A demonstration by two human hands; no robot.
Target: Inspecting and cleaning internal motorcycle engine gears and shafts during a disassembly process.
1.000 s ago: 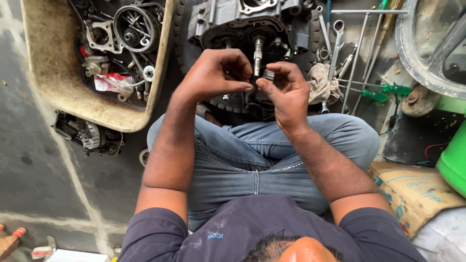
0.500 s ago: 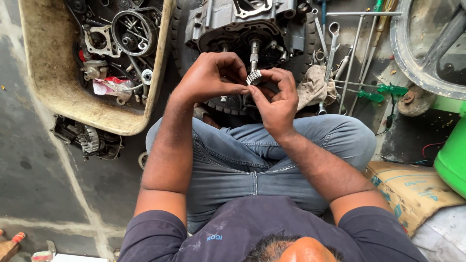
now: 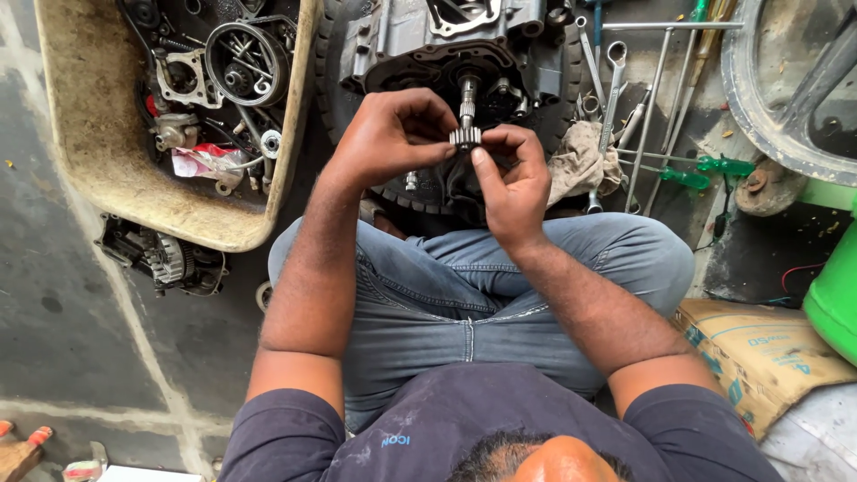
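I sit cross-legged on the floor in front of a dark engine case [image 3: 446,45] resting on a tyre. A small toothed metal gear [image 3: 464,137] sits between the fingertips of both hands, just below the upright steel shaft [image 3: 468,94] of the engine. My left hand [image 3: 393,134] pinches the gear from the left. My right hand [image 3: 509,178] holds it from the right and below with thumb and fingers.
A dirty beige tub [image 3: 98,134] of engine parts stands at the left, with a small engine part [image 3: 165,259] on the floor below it. Spanners and long rods [image 3: 643,98], green-handled screwdrivers [image 3: 705,170] and a rag [image 3: 580,161] lie at right, beside a wheel rim [image 3: 786,89], cardboard box [image 3: 768,357] and green container [image 3: 835,295].
Both hands have lifted the gear up from lap level toward the engine's shaft, and the gear now shows between the fingertips.
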